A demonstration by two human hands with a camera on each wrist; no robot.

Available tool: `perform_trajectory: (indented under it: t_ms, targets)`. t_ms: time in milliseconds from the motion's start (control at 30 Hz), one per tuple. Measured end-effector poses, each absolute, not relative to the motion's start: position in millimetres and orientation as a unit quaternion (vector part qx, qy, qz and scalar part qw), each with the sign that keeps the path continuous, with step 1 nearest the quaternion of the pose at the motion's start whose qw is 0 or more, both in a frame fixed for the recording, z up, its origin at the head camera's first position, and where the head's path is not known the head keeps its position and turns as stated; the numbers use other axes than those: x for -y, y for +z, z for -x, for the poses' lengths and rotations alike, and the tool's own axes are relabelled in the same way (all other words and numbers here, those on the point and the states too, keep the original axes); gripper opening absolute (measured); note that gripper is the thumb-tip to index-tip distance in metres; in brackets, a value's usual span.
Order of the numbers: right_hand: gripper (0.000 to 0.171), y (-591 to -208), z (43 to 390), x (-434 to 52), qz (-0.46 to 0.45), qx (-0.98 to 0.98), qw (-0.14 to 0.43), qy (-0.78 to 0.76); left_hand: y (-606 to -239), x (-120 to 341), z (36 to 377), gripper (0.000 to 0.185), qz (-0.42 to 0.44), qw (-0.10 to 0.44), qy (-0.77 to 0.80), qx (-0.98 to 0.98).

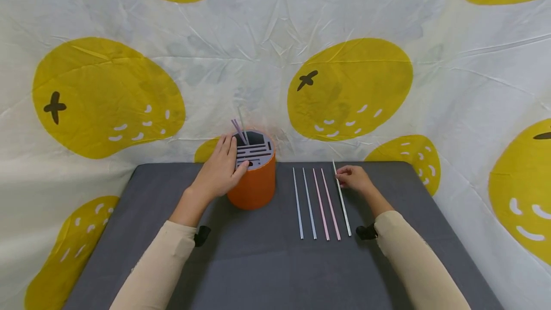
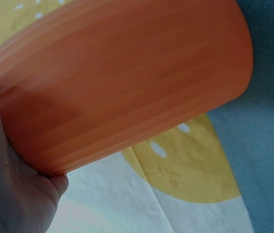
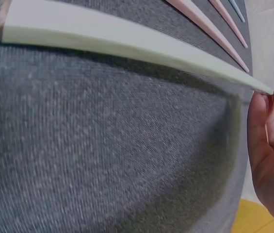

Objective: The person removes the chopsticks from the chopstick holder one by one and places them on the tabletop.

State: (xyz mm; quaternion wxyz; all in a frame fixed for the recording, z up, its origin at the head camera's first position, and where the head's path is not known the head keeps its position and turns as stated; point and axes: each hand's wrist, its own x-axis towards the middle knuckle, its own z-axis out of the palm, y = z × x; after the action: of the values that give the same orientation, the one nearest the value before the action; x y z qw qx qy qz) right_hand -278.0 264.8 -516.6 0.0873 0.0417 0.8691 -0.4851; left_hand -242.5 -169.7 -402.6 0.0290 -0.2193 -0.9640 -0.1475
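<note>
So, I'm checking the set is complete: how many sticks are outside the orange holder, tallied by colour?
Light blue sticks: 2
Pink sticks: 2
Pale green stick, pinched by the right hand: 1
Total: 5

Left hand (image 1: pixel 217 169) touches orange holder (image 1: pixel 255 188), right hand (image 1: pixel 355 178) pinches pale stick (image 1: pixel 343 204).

Around mid-frame, a holder (image 1: pixel 257 183) (some strips (image 1: pixel 238 131) inside) stands on the table (image 1: pixel 267 271), four sticks (image 1: pixel 309 203) lying to its right.
</note>
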Motion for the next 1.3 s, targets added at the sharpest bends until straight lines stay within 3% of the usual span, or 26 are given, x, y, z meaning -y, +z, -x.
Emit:
perform_trajectory:
  t_ms: [567,1300]
  targets:
    - [0.024,-534,280,-268,-0.115,-0.853,0.104,-0.499,-402,169,241,0.082,0.219,0.032,-0.150,0.964]
    - [0.024,-534,277,-266,-0.098,-0.867,0.083,-0.482,-400,169,241,0.082,0.217,0.025,-0.151,0.964]
